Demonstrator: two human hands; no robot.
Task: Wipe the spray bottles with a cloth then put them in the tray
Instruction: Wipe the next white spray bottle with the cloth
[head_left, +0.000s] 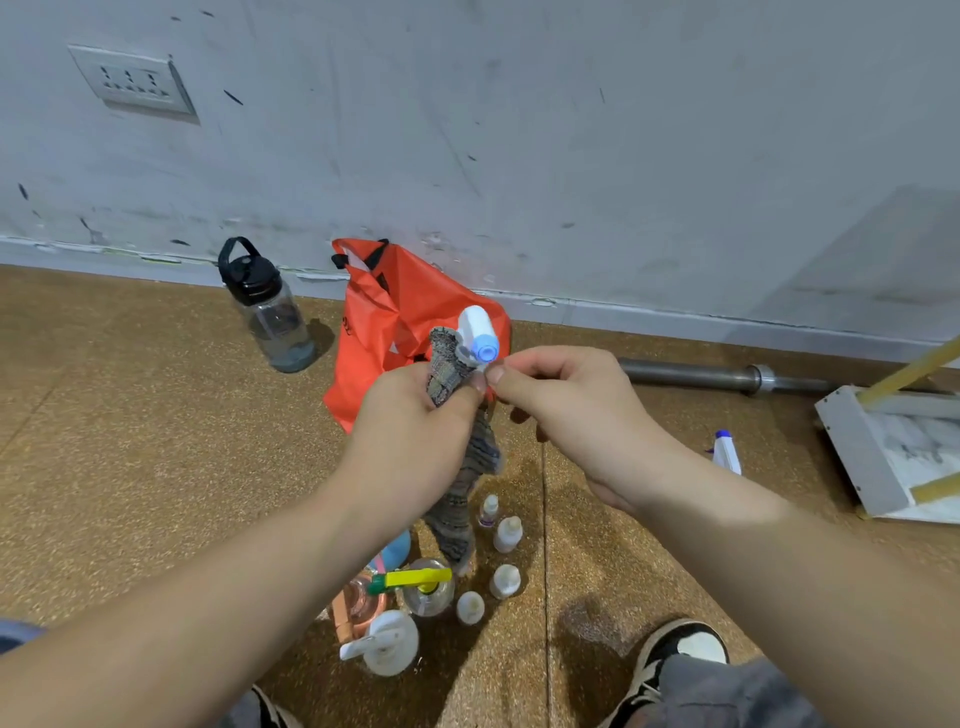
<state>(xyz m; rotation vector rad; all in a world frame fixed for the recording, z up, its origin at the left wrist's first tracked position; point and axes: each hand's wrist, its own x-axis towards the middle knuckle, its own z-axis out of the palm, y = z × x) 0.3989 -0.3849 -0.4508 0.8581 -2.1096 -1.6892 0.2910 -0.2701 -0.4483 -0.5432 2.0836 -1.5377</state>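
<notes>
My left hand (415, 410) is wrapped around the cloth (457, 441), fingers closed on it, with a spray bottle (475, 335) bundled inside; only the white trigger head with its blue nozzle pokes out the top, in front of the orange bag (384, 322). My right hand (561, 400) is pinched narrow at the head's base, thumb and forefinger touching the cloth edge just under the nozzle. Can't see the bottle's body, so can't tell how full it is.

Handling, my read:
- Head is hard plastic, stiff, safe to pinch. The trigger is the weak part, so I avoid levering on it.
- Body is probably thin plastic, light, slick if wet. Cloth gives the grip, so I hold through it.
- Cloth is soft knit, long tail dangling down toward the bottle cluster (441, 587) on the floor. Could knock over the small white bottles there.
- Best hold: neck under the head, or around the body through the cloth.

Another spray bottle (726, 453) lies right of the bag, near the white tray (852, 452). Tray looks well apart from my hands, so it's a reach to the right of the bag.
</notes>
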